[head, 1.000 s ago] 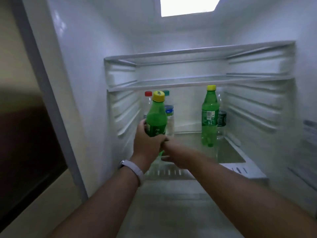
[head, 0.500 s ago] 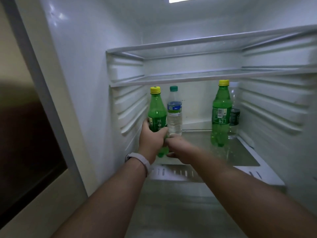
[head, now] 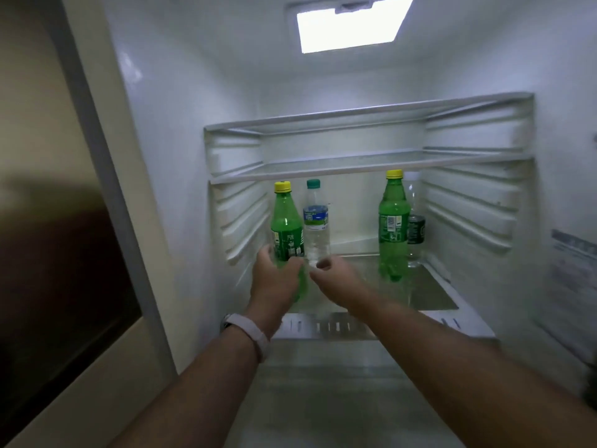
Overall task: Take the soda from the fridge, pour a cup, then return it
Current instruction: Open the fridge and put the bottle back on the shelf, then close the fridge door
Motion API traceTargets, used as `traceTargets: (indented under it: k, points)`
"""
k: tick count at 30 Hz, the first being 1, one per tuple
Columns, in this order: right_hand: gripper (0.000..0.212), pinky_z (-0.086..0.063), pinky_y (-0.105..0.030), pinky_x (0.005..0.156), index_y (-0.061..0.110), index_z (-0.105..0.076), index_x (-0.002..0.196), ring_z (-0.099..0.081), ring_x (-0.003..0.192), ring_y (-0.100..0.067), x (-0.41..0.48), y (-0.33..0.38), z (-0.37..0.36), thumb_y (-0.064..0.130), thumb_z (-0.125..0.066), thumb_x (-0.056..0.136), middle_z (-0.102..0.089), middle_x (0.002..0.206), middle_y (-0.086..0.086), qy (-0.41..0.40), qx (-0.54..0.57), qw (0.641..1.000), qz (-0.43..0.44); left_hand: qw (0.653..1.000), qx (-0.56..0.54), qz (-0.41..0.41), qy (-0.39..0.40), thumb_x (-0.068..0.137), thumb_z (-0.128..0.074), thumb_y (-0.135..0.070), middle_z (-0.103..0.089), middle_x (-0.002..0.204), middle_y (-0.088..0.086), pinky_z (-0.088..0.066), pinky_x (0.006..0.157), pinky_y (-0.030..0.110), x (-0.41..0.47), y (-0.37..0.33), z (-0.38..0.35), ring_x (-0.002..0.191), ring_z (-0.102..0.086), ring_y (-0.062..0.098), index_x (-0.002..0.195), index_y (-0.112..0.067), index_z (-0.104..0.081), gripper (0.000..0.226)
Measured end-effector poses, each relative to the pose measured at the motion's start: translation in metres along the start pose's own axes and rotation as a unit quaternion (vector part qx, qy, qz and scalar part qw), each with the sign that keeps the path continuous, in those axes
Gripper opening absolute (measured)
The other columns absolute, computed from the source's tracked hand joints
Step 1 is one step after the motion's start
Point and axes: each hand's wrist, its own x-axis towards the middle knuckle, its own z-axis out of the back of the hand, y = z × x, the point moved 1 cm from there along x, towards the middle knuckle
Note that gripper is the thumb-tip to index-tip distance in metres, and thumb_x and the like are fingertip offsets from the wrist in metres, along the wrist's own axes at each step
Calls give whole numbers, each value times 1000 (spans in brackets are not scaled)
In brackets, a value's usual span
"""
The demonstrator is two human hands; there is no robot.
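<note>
Since the cam had tipped up vs 0.5 s ago, more of the fridge [head: 161, 156] showed, incl. the ceiling light [head: 352, 24] and two upper shelves [head: 355, 164] w/ nothing seen on them. All the bottles stood on the bottom shelf [head: 429, 295]. Both forearms reached in from the front.

L hand [head: 274, 282] was wrapped round the lower body of the soda bottle [head: 286, 221], thumb on its left side and fingers on its right. Couldn't tell if the grip was easing.

R hand [head: 332, 279] was the main change. At 1 s and 0.5 s ago it was pressed up by the bottle's base next to the L hand. Now it sat off the bottle, just to the right, w/ a gap between the two hands, fingers loosely curled and holding nothing.

The soda bottle was raised and nearer the cam 1 s ago. Now it was upright at the shelf's left end. Its base was hidden by the L hand, so shelf contact wasn't confirmed, but it was prob. set down. It stood just beside a clear water bottle [head: 317, 231] and well apart from a 2nd green bottle [head: 392, 221] at right, which had a clear bottle w/ dark label [head: 416, 229] behind it. Its top part looked see-through, so it was prob. part-emptied.

Judgement: return step, nearly done. Left to do: L hand release, arms out, door shut. Risk: knocking the water bottle on the way out. There was a pale wristband [head: 250, 333] on the L wrist.
</note>
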Motion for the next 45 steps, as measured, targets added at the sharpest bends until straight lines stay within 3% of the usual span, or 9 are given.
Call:
traceTargets:
  k: [4,9,11,15,21,26,36,40,45]
  points:
    - [14,-55,-45,83,21,-57,95,-62,87,-23,-34,13,11,34,-53,94,-65,98,-5,-43,-118,991,51,992,113,-51,30,91,-63,-25,-53,95,-19,-38,60,16,-25,-8,19,78,-49,-7,119,-24,-50,31]
    - [39,-50,-36,89,18,-57,125,-59,105,-24,-90,22,15,37,-55,91,-59,123,-6,-21,-271,960,70,951,281,-102,71,86,-64,-26,-60,125,10,-43,91,29,-69,-9,49,113,-56,23,128,-13,-56,45]
    - [43,-46,-36,92,19,-54,129,-53,114,-25,-115,20,14,39,-53,92,-53,129,-4,-17,-334,938,88,936,327,-94,86,84,-62,-34,-59,125,8,-44,93,32,-91,-6,60,113,-55,24,126,-14,-57,47]
    - [42,-47,-38,92,20,-54,127,-52,112,-23,-169,13,8,40,-52,91,-53,124,-2,-20,-370,924,96,913,383,-92,109,79,-55,-43,-60,125,5,-46,93,33,-131,5,79,111,-56,22,125,-18,-59,53]
    - [46,-45,-38,95,22,-51,132,-50,117,-25,-245,-6,5,43,-50,91,-51,131,-2,-1,-398,916,48,903,378,-107,171,87,-56,-45,-51,140,-1,-36,105,30,-194,24,92,128,-45,18,137,-22,-49,55]
    - [43,-45,-35,90,19,-53,128,-52,111,-26,-308,-18,7,41,-49,91,-54,122,-3,-15,-431,901,52,858,433,-207,183,69,-37,-59,-64,124,0,-48,93,35,-245,37,104,114,-59,23,121,-23,-65,69]
    - [29,-46,-36,77,16,-59,108,-56,96,-22,-421,-32,29,37,-47,91,-57,103,-2,-39,-440,893,81,857,389,-216,259,76,-43,-55,-56,133,-7,-42,101,30,-314,32,123,123,-50,16,128,-25,-60,63]
    - [38,-44,-29,85,21,-57,125,-55,106,-17,-469,-34,41,40,-51,93,-57,119,1,-44,-385,920,59,853,379,-219,286,77,-41,-58,-58,128,-7,-43,99,30,-348,28,119,119,-53,18,126,-24,-60,63]
    - [43,-41,-29,93,22,-52,134,-50,118,-18,-534,-34,62,40,-47,95,-51,133,2,-55,-389,919,30,849,381,-224,290,85,-54,-49,-56,131,-8,-42,98,28,-403,15,108,119,-52,15,129,-28,-56,49]
